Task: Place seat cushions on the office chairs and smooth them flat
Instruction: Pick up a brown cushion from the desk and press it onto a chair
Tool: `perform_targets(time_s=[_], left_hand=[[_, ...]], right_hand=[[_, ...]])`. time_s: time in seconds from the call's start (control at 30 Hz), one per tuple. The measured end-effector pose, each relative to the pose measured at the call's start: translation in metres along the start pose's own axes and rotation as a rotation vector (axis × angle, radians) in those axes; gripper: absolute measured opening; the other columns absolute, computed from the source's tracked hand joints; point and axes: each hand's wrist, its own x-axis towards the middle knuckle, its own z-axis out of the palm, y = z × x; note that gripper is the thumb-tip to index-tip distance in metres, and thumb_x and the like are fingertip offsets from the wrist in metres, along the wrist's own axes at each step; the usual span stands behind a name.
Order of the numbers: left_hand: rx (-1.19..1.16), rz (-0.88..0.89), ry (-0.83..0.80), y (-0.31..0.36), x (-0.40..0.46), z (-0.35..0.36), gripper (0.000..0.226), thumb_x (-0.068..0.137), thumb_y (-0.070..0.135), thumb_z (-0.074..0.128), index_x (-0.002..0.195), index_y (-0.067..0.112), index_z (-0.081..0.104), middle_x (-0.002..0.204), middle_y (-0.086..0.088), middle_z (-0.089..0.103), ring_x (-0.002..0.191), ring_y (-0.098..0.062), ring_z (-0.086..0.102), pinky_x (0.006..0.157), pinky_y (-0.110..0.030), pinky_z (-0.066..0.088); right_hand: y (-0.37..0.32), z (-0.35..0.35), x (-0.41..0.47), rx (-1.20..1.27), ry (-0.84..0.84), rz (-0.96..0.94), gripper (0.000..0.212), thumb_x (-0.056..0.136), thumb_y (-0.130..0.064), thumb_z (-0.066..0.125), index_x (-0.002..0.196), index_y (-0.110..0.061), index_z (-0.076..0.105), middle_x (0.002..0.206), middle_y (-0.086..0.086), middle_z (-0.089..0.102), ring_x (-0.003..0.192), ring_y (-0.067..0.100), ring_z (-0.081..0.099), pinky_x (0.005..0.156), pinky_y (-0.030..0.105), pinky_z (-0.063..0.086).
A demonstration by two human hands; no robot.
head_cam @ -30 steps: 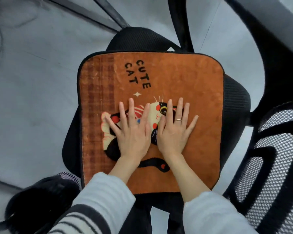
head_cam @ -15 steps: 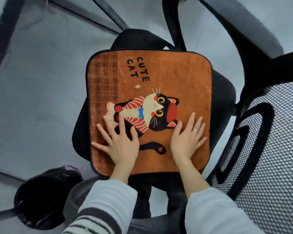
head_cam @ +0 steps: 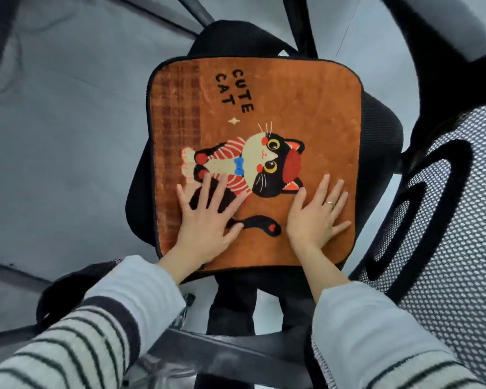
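Hands: both lie flat, fingers straight and spread, palms down on the seat cushion (head_cam: pixel 264 113). Left hand (head_cam: pixel 205 220) presses the cushion's near left part, over the printed cat's body; right hand (head_cam: pixel 313 217) presses its near right part, just beside the cat's tail, with a ring (head_cam: pixel 330 203) on one finger. Neither grips anything.

Office chair (head_cam: pixel 382 127): black mesh seat, showing around the cushion on the left, right and far sides.

Seat cushion: orange plush, black piping, cat print and the words "CUTE CAT". Lies on the chair seat, apparently flat, no fold or ridge visible. Its near edge reaches the seat's near rim.

Second chair (head_cam: pixel 443 248): mesh back, right of the cushion, near it.

Risk, as judged: with both palms low on the cushion, a stroke drawn toward the person could drag the plush off the seat's near rim; uneven pressure could skew it.
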Motion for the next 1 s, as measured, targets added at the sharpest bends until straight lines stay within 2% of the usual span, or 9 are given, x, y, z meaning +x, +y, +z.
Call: perform_targets(time_s=[0.1, 0.17, 0.27, 0.43, 0.57, 0.67, 0.8, 0.93, 1.0], left_hand=[[0.150, 0.634, -0.080, -0.035, -0.012, -0.006, 0.062, 0.085, 0.064, 0.032, 0.142, 0.040, 0.027, 0.155, -0.006, 0.022, 0.143, -0.033, 0.014, 0.099, -0.076, 0.014], [0.207, 0.756, -0.080, -0.051, -0.011, -0.004, 0.063, 0.084, 0.065, 0.035, 0.142, 0.041, 0.028, 0.154, -0.003, 0.022, 0.143, -0.028, 0.013, 0.102, -0.073, 0.011], [0.228, 0.791, -0.010, -0.061, -0.005, 0.007, 0.065, 0.085, 0.067, 0.037, 0.143, 0.041, 0.026, 0.154, 0.000, 0.023, 0.145, -0.028, 0.008, 0.104, -0.072, 0.011], [0.202, 0.810, 0.052, -0.063, -0.002, 0.020, 0.066, 0.084, 0.068, 0.037, 0.144, 0.041, 0.025, 0.158, 0.000, 0.007, 0.145, -0.027, 0.005, 0.104, -0.073, 0.011], [0.166, 0.781, -0.008, -0.057, -0.008, 0.011, 0.066, 0.084, 0.066, 0.039, 0.143, 0.041, 0.025, 0.156, 0.000, 0.015, 0.146, -0.029, -0.002, 0.103, -0.075, 0.007], [0.169, 0.757, -0.046, -0.032, -0.006, 0.006, 0.067, 0.082, 0.068, 0.042, 0.142, 0.042, 0.027, 0.156, -0.004, 0.018, 0.144, -0.033, 0.007, 0.100, -0.077, 0.005], [0.169, 0.715, -0.052, 0.007, 0.007, 0.008, 0.074, 0.077, 0.072, 0.045, 0.142, 0.045, 0.022, 0.157, -0.003, 0.007, 0.144, -0.034, 0.008, 0.099, -0.078, 0.001], [0.157, 0.683, -0.087, 0.012, 0.007, 0.014, 0.077, 0.077, 0.073, 0.045, 0.142, 0.046, 0.016, 0.158, -0.002, 0.011, 0.143, -0.034, 0.005, 0.098, -0.077, -0.006], [0.171, 0.663, -0.124, 0.015, 0.005, 0.012, 0.076, 0.078, 0.073, 0.041, 0.143, 0.047, 0.011, 0.157, -0.001, -0.001, 0.144, -0.034, -0.002, 0.098, -0.076, -0.009]], right_hand=[[0.013, -0.008, -0.018, 0.051, -0.049, 0.187, 0.065, 0.095, -0.054, 0.025, 0.151, -0.029, 0.003, 0.160, 0.002, -0.003, 0.147, 0.024, -0.004, 0.112, 0.064, 0.006], [0.019, -0.004, -0.029, 0.047, -0.069, 0.219, 0.072, 0.093, -0.059, 0.027, 0.150, -0.028, -0.002, 0.160, 0.004, -0.008, 0.147, 0.026, -0.007, 0.112, 0.064, 0.008], [0.016, 0.010, -0.029, 0.083, -0.055, 0.228, 0.079, 0.091, -0.061, 0.029, 0.150, -0.024, -0.008, 0.158, 0.006, -0.016, 0.146, 0.028, -0.015, 0.110, 0.066, 0.001], [0.014, 0.025, -0.026, 0.083, -0.020, 0.247, 0.081, 0.090, -0.063, 0.027, 0.149, -0.024, -0.012, 0.157, 0.006, -0.021, 0.144, 0.029, -0.019, 0.107, 0.068, -0.006], [0.015, 0.008, -0.029, 0.119, -0.083, 0.239, 0.082, 0.088, -0.066, 0.031, 0.149, -0.029, -0.009, 0.158, 0.001, -0.018, 0.145, 0.025, -0.017, 0.109, 0.068, 0.001], [0.022, -0.008, -0.036, 0.126, -0.172, 0.194, 0.086, 0.086, -0.065, 0.040, 0.149, -0.033, -0.010, 0.157, 0.003, -0.020, 0.145, 0.027, -0.016, 0.110, 0.067, 0.007], [0.044, -0.020, -0.035, -0.048, -0.376, -0.007, 0.106, 0.079, -0.058, 0.061, 0.145, -0.037, -0.019, 0.152, 0.009, -0.033, 0.143, 0.035, -0.022, 0.113, 0.059, 0.007], [0.044, -0.016, -0.028, -0.131, -0.416, -0.014, 0.113, 0.079, -0.050, 0.067, 0.144, -0.036, -0.023, 0.148, 0.013, -0.039, 0.140, 0.038, -0.027, 0.111, 0.063, 0.009], [0.040, -0.017, -0.027, -0.163, -0.429, -0.012, 0.113, 0.079, -0.048, 0.067, 0.144, -0.035, -0.024, 0.148, 0.014, -0.039, 0.140, 0.038, -0.026, 0.110, 0.064, 0.012]])
